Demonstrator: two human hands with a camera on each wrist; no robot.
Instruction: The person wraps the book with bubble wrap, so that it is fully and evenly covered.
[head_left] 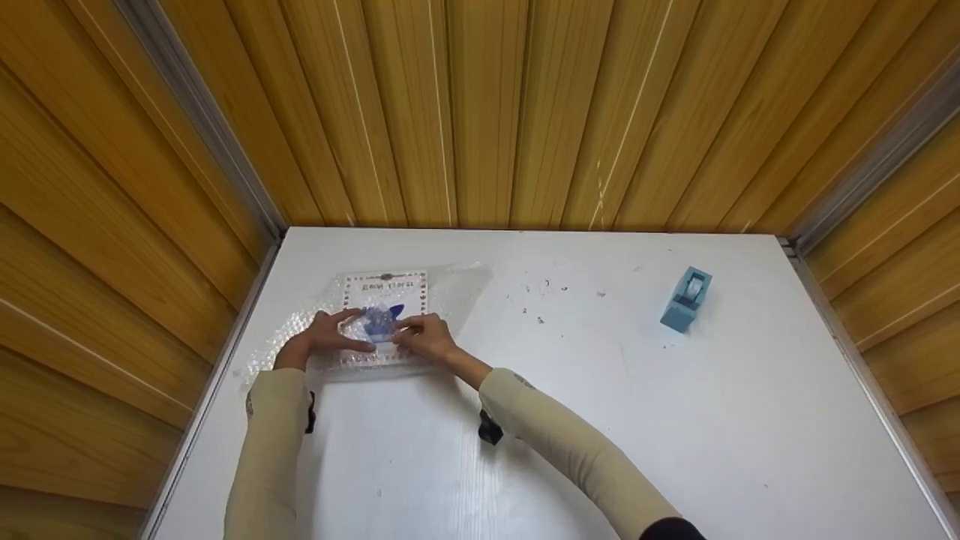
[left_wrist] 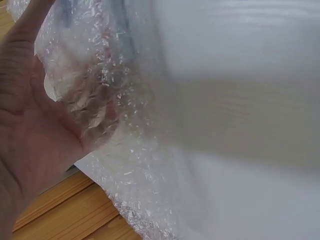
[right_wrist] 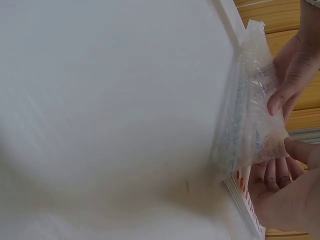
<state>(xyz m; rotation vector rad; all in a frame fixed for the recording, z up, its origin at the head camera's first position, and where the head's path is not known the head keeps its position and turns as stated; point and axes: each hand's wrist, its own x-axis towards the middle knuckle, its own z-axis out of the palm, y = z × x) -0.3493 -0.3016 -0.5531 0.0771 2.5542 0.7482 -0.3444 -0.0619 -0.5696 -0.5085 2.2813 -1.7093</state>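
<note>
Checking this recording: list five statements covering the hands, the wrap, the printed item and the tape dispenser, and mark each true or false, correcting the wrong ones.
1. The left hand and the right hand both hold the bubble wrap. True.
2. The printed item has a border of small marks. True.
3. Its picture is bright yellow. False: the picture is blue.
4. The tape dispenser stands on the table, apart from both hands. True.
5. In the head view, the tape dispenser is left of the printed item. False: it is to the right.
</note>
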